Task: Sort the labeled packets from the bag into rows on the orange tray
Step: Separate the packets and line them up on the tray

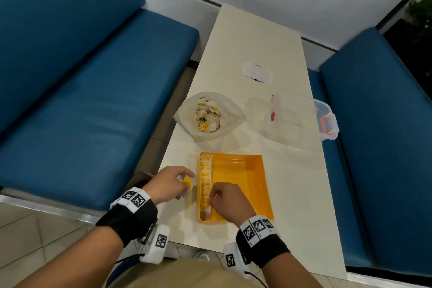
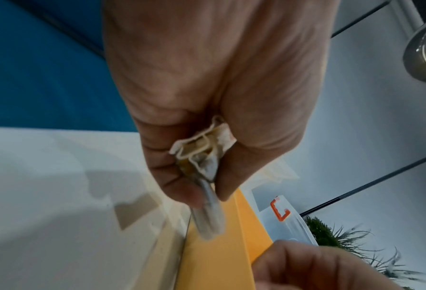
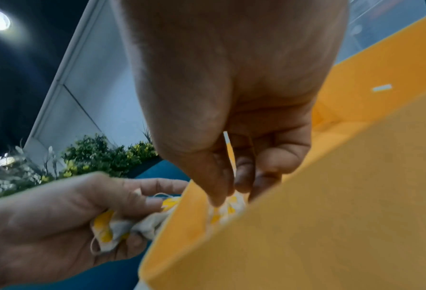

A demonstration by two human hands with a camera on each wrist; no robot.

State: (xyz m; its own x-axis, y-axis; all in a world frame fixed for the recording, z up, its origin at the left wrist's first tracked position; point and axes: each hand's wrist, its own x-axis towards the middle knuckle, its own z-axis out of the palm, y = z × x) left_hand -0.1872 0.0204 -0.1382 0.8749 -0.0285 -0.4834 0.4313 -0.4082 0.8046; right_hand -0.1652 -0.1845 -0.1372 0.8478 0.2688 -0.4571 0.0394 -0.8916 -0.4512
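Beyond both hands on the worktop (image 1: 257, 37) sit the open bag (image 1: 231, 112) of packets and, further right, a clear lidded box (image 1: 301, 117). The left hand (image 1: 169, 183) clutches a small bunch of packets (image 2: 202, 155) just left of the orange tray (image 1: 252, 184). The right hand (image 1: 228, 201) pinches a packet at the near end of the row (image 1: 205, 175) along the tray's left wall; its fingers hide that packet.

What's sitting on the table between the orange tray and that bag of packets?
Nothing: in the head view, only bare white table separates the orange tray from the bag.
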